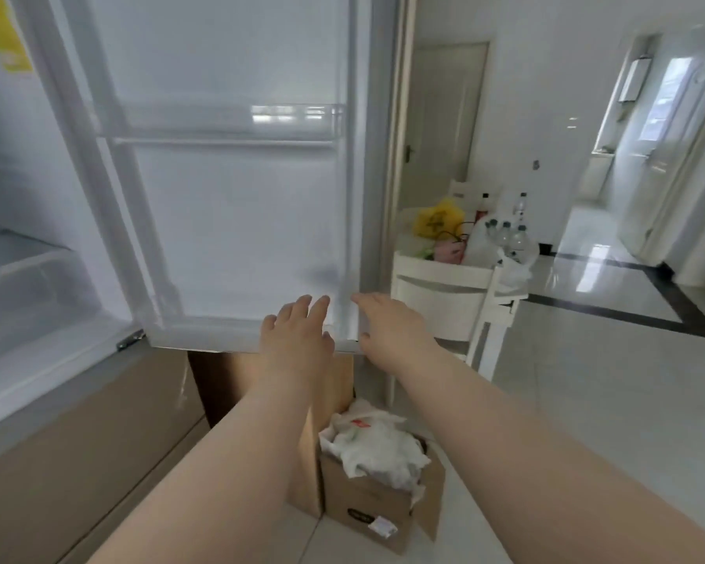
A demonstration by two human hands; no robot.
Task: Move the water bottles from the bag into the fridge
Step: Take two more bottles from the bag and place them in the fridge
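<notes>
The white fridge door [237, 221] stands open in front of me, with a clear door shelf [220, 124] across it. The fridge interior [21, 258] shows at the left. My left hand [298, 331] rests flat against the door's lower part, fingers apart. My right hand [391, 323] touches the door's lower right edge, holding nothing. Several water bottles [509, 234] stand in a clear plastic bag [513, 258] on a white table [444, 270] beyond the door, well out of reach of both hands.
A cardboard box [379, 498] stuffed with white plastic sits on the floor below my arms. A yellow bag [438, 217] and a pink bag [450, 250] lie on the table. A white chair [456, 315] stands by it. Glossy tiled floor [587, 400] spreads right.
</notes>
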